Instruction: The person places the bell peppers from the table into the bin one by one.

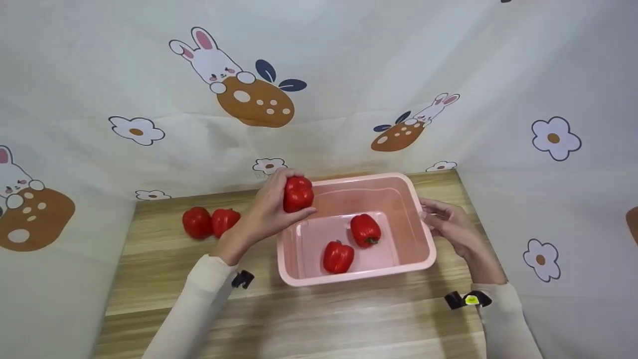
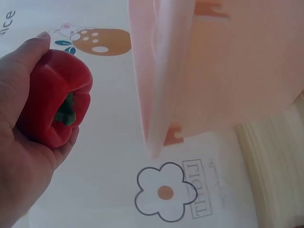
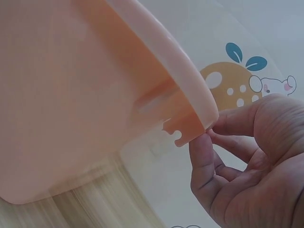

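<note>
My left hand (image 1: 269,207) grips a red bell pepper (image 1: 299,193) above the left rim of a pink plastic basin (image 1: 356,277). In the left wrist view, the pepper's green stem (image 2: 68,113) faces outward, with fingers and thumb wrapped around its sides. At the basin's right side, my right hand (image 1: 452,225) pinches the rim between thumb and fingertips, as the right wrist view shows up close. Inside the basin lie two more red bell peppers, one near the middle (image 1: 365,230) and one nearer the front (image 1: 338,257).
Left of the basin, two red bell peppers (image 1: 197,223) rest side by side on the wood-grain table (image 1: 319,319), the right one partly behind my left wrist. A pale cloth (image 1: 329,109) printed with rabbits and flowers rises behind the table and along both sides.
</note>
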A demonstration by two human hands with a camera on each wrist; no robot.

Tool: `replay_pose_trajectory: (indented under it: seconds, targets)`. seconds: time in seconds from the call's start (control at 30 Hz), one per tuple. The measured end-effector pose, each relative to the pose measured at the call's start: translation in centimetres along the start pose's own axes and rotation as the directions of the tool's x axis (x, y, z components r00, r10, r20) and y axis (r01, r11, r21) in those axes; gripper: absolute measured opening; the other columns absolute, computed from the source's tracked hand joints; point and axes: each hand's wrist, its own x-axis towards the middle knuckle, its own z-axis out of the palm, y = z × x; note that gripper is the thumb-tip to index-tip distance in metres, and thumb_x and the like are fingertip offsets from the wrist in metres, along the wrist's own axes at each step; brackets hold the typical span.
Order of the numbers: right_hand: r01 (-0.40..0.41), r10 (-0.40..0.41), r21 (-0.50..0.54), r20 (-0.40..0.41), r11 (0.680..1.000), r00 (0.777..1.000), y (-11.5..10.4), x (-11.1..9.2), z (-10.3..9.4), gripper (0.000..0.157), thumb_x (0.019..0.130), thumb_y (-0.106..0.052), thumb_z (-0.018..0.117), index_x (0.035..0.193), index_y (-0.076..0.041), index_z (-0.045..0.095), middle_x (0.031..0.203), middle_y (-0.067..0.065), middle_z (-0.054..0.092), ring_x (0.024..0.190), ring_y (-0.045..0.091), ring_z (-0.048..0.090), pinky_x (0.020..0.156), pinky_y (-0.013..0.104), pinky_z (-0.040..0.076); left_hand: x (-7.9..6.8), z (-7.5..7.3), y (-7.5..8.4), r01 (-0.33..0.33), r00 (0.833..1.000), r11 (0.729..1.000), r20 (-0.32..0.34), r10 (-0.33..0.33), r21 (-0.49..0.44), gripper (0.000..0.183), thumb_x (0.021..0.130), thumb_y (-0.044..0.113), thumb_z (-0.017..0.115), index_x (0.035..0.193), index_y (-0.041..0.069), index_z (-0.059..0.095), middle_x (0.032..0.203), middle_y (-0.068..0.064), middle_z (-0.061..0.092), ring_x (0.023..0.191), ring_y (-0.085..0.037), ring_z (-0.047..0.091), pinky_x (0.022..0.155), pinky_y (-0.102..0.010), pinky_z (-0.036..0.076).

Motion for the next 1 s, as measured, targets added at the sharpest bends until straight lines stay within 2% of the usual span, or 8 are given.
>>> replay_pose_trajectory:
  seconds: [0.1,0.23,0.4,0.5,0.63,0.8,0.87,1.0]
  targets:
    - [-0.002,0.002,-0.025,-0.011,1.000,1.000,-0.1,-0.1,0.0,0.053,0.106,-0.012,0.063,0.153,0.006,0.049,0.117,0.004,0.072,0.086,0.010,0.074,0.075,0.027,0.065,0.5,0.2,0.5,-0.022,0.999,0.999,0.050,0.020,0.035,0.073,0.087,0.038,0.088,0.142,0.010,0.048,0.136,-0.007,0.059,0.128,-0.024,0.057,0.104,-0.047,0.060]
    - [0.003,-0.003,-0.045,-0.015,0.999,1.000,-0.2,-0.1,0.2,0.052,0.105,-0.012,0.064,0.153,0.005,0.050,0.119,0.009,0.072,0.088,0.011,0.076,0.077,0.030,0.066,1.1,0.2,1.2,-0.007,0.990,0.997,0.140,-0.004,0.074,0.074,0.085,0.037,0.089,0.142,0.015,0.048,0.136,-0.003,0.058,0.129,-0.023,0.056,0.104,-0.046,0.060]
    - [0.018,-0.019,-0.043,-0.019,0.999,1.000,-0.1,-0.1,0.1,0.051,0.104,-0.009,0.064,0.151,0.006,0.051,0.119,0.012,0.072,0.090,0.013,0.076,0.077,0.033,0.067,1.8,0.6,1.7,0.014,0.963,0.991,0.265,-0.050,0.135,0.073,0.084,0.035,0.091,0.141,0.013,0.051,0.134,-0.004,0.060,0.127,-0.024,0.056,0.104,-0.044,0.060]
    - [0.020,-0.021,-0.048,-0.016,0.999,1.000,-0.2,-0.1,0.0,0.052,0.104,-0.009,0.064,0.152,0.006,0.051,0.119,0.011,0.072,0.090,0.014,0.076,0.077,0.034,0.067,2.1,0.8,2.0,0.017,0.948,0.986,0.310,-0.068,0.166,0.074,0.083,0.034,0.091,0.142,0.012,0.051,0.134,-0.005,0.061,0.127,-0.025,0.057,0.105,-0.044,0.059]
    - [0.017,-0.018,-0.050,-0.018,0.999,1.000,-0.2,-0.1,0.1,0.052,0.104,-0.010,0.065,0.152,0.005,0.051,0.119,0.011,0.072,0.091,0.013,0.076,0.077,0.034,0.067,2.4,1.1,2.5,-0.004,0.944,0.983,0.324,-0.057,0.184,0.079,0.083,0.034,0.092,0.146,0.013,0.050,0.139,-0.005,0.061,0.130,-0.023,0.056,0.108,-0.044,0.058]
    - [0.014,-0.015,-0.044,-0.028,0.999,0.999,-0.1,0.0,0.1,0.052,0.104,-0.010,0.066,0.151,0.005,0.052,0.117,0.009,0.072,0.091,0.012,0.076,0.077,0.032,0.067,2.7,1.3,3.0,-0.086,0.950,0.975,0.313,0.018,0.203,0.075,0.085,0.035,0.090,0.148,0.023,0.051,0.142,-0.001,0.060,0.132,-0.021,0.055,0.106,-0.045,0.059]
    - [0.011,-0.013,-0.042,-0.031,0.999,0.999,-0.1,0.0,0.1,0.052,0.104,-0.010,0.066,0.151,0.005,0.052,0.116,0.008,0.072,0.090,0.012,0.076,0.077,0.032,0.067,2.8,1.3,3.1,-0.117,0.953,0.972,0.299,0.052,0.204,0.070,0.087,0.036,0.088,0.147,0.025,0.053,0.141,0.000,0.060,0.132,-0.020,0.055,0.105,-0.044,0.060]
    - [0.011,-0.012,-0.040,-0.027,0.999,1.000,-0.1,-0.1,0.0,0.052,0.104,-0.010,0.065,0.151,0.006,0.051,0.115,0.005,0.072,0.091,0.010,0.075,0.078,0.032,0.067,3.1,1.2,3.4,-0.170,0.962,0.971,0.241,0.128,0.165,0.060,0.091,0.039,0.084,0.143,0.026,0.057,0.142,0.003,0.061,0.136,-0.018,0.055,0.112,-0.046,0.055]
